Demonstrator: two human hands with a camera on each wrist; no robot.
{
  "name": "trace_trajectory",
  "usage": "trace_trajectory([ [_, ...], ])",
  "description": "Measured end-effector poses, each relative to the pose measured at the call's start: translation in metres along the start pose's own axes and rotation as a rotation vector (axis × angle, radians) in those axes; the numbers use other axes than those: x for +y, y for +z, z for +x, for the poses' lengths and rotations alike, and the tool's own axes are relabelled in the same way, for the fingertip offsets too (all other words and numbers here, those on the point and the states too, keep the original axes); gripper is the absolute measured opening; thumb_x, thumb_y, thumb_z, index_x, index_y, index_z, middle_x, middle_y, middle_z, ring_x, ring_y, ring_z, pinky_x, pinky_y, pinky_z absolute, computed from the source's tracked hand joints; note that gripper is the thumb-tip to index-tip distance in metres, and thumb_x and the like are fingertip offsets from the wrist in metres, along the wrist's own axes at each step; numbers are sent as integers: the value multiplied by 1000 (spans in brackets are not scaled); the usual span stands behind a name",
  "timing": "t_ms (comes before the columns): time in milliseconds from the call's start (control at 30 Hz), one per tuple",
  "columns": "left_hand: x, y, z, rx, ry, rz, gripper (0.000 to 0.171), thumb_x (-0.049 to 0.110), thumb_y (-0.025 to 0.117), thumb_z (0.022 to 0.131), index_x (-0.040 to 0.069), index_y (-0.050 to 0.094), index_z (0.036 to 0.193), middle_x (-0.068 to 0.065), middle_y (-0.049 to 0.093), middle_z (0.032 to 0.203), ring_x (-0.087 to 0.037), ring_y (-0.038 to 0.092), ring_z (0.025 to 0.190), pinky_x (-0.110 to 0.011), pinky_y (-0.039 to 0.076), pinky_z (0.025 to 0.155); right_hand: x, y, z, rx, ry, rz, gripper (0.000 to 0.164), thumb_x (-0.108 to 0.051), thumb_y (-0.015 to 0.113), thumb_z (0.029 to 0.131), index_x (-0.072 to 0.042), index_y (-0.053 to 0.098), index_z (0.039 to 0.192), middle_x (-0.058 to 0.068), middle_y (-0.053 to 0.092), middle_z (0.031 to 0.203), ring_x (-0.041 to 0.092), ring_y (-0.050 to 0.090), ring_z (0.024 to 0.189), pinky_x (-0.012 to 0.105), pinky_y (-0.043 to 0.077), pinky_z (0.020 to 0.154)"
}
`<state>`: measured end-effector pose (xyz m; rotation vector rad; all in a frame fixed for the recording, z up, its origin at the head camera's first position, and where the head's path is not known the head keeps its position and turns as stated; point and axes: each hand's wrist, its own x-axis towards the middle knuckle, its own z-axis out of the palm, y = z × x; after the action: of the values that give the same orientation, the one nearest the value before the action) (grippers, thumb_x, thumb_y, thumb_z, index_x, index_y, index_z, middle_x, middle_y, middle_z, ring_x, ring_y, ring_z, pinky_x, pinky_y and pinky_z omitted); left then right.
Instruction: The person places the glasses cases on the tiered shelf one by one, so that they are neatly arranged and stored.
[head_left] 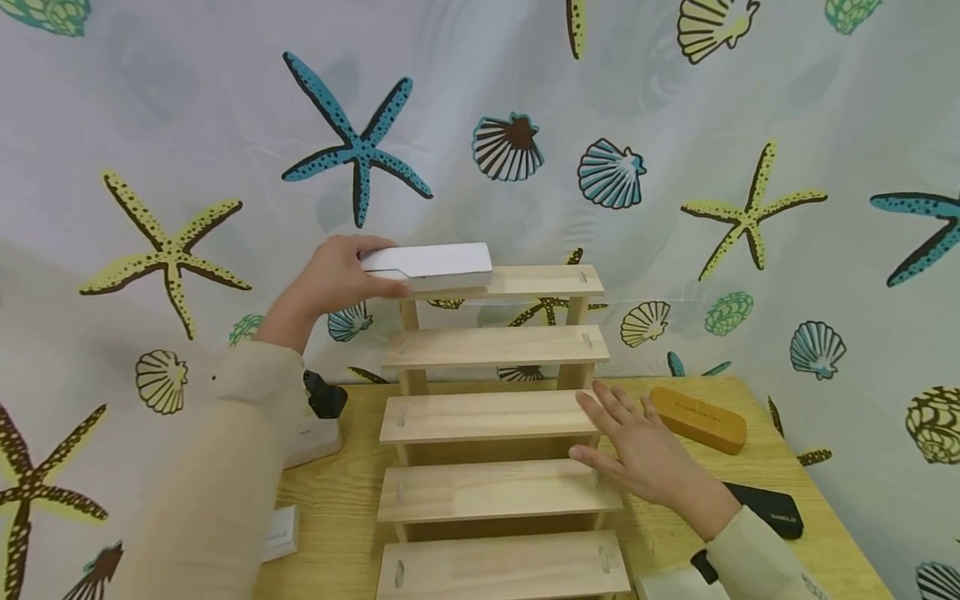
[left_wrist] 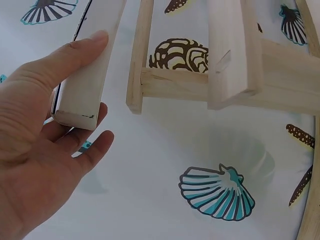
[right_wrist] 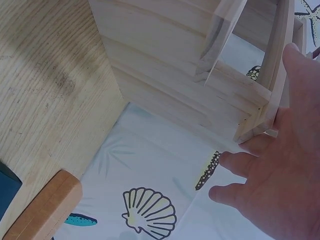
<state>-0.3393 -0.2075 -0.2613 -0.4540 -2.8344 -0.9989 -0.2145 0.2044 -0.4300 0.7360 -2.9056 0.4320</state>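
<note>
In the head view, my left hand [head_left: 337, 271] grips one end of a slim white box [head_left: 435, 260] between thumb and fingers. The box lies level over the left part of the top step of a pale wooden stepped rack [head_left: 491, 418]. From the left wrist view, the thumb presses one face of the white box [left_wrist: 87, 87], while the fingers are partly hidden behind it. My right hand [head_left: 641, 454] has its fingers stretched out at the right end of the rack's middle step. In the right wrist view, its thumb and fingertips are right at the rack's side.
An orange-brown case [head_left: 699, 419] and a black case [head_left: 768, 510] lie on the wooden table [head_left: 337, 517] right of the rack. Small white boxes, one being a flat white box [head_left: 281, 533], sit on the left. A shell-and-starfish curtain [head_left: 465, 75] hangs close behind.
</note>
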Motion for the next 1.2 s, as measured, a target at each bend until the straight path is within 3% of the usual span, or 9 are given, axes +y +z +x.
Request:
trace_trajectory([
  [367,5,12,12,-33,-17,-30,73,28,84,91,3,53,153,-23,55,152,-40,53,131,-60,44,114,1,2,0,-2,2,-3,80,-57,57,104,-12,33,166,20,28,172,47,32,157,76,19,122],
  [733,5,19,18,-70,-23,-53,78,26,84,91,1,47,156,-23,53,154,-39,51,129,-58,42,114,3,2,1,7,-3,-17,80,-57,58,104,-13,34,166,20,29,172,46,33,156,76,20,122],
  [1200,7,24,25,-91,-21,-41,73,27,83,92,2,51,153,-22,56,149,-38,52,127,-57,44,113,4,1,1,7,-1,-7,79,-56,58,104,-13,34,166,19,28,173,47,32,157,76,20,122],
])
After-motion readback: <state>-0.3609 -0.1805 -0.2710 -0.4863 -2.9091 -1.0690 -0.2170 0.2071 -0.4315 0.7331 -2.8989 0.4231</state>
